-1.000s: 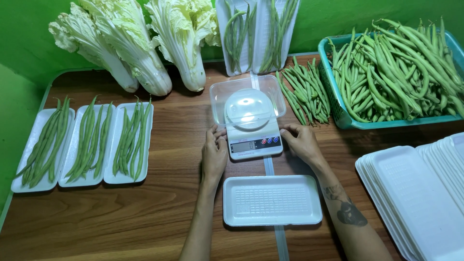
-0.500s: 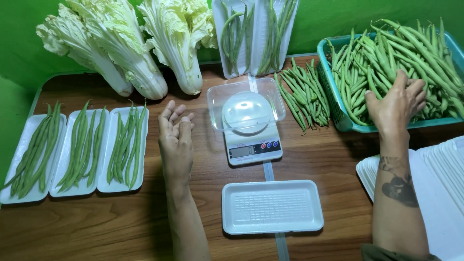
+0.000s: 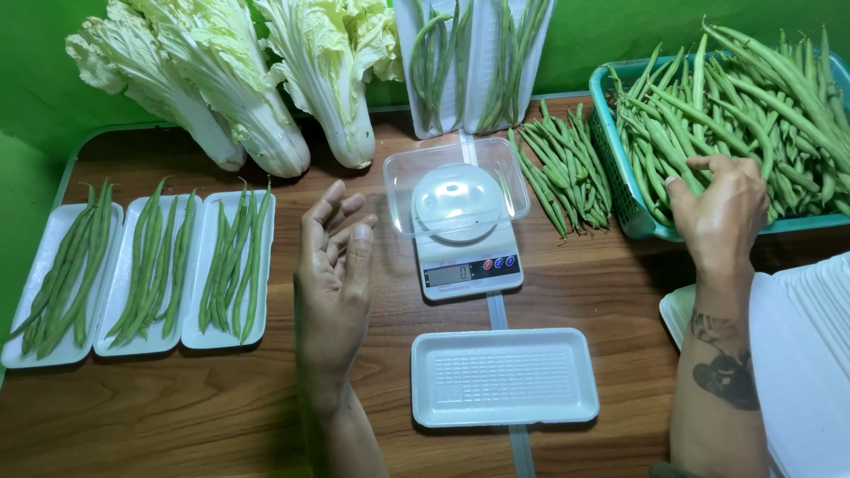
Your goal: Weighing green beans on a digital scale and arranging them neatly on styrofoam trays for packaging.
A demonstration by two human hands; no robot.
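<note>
Three filled trays (image 3: pixel 133 274) of green beans are lying at the left, while the near white tray (image 3: pixel 505 376) and the clear bowl on the scale (image 3: pixel 460 226) are sitting empty, so most portioning looks undone. The right hand (image 3: pixel 722 212) is reaching into the teal basket (image 3: pixel 620 177), fingers curling over beans (image 3: pixel 753 106), its grip hidden. The left hand (image 3: pixel 335 265) is hovering, fingers loosely spread, holding nothing. The tray stack (image 3: pixel 797 354) is running off frame at the right.

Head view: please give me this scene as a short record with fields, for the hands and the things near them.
left hand: left hand open, empty, raised over the table
right hand: right hand on green beans in the teal basket
scale: kitchen scale with clear container, no beans in it
front tray: empty white tray
left side: three filled trays
back: cabbages
</note>
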